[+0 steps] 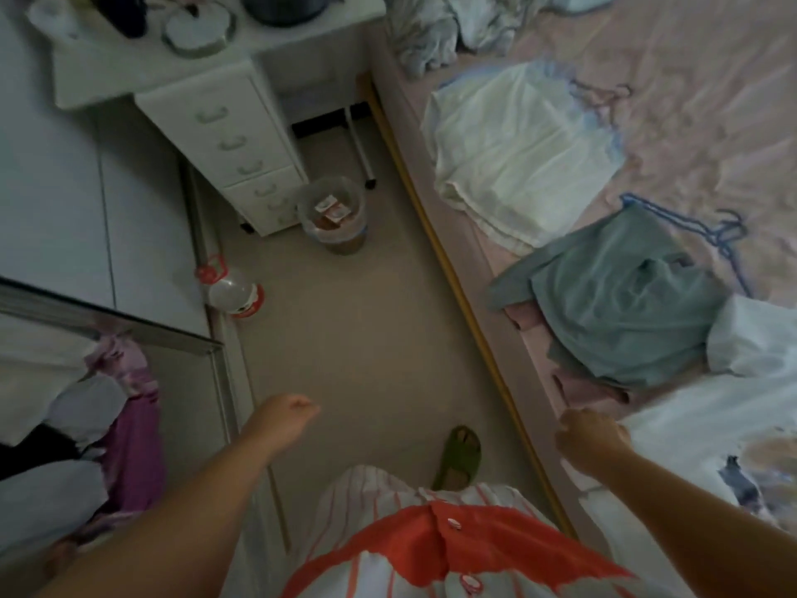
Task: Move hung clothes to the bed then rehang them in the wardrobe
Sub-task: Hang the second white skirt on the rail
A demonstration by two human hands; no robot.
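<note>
A white garment [513,153] and teal shirt [616,295] lie on the bed [711,101]; more hang in the wardrobe [125,407]. Left hand [289,414] and right hand [591,438] seem curled, empty.

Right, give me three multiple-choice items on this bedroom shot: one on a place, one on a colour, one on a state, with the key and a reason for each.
1. Where does the grey-green garment lie?
A. On the bed, near its edge
B. On the floor
C. In the wardrobe

2. What colour is the hanger beside that garment?
A. Red
B. Blue
C. Black

3. What is the left hand doing?
A. Gripping a hanger
B. Pulling a drawer
C. Holding nothing, fingers curled

Key: 1 A, it rests on the pink sheet below the white garment. 2 B, its blue outline shows against the sheet. 3 C, it hangs over the bare floor with nothing in it; the right hand sits at the bed's edge, also curled, and whether it pinches the sheet cannot be told.
</note>
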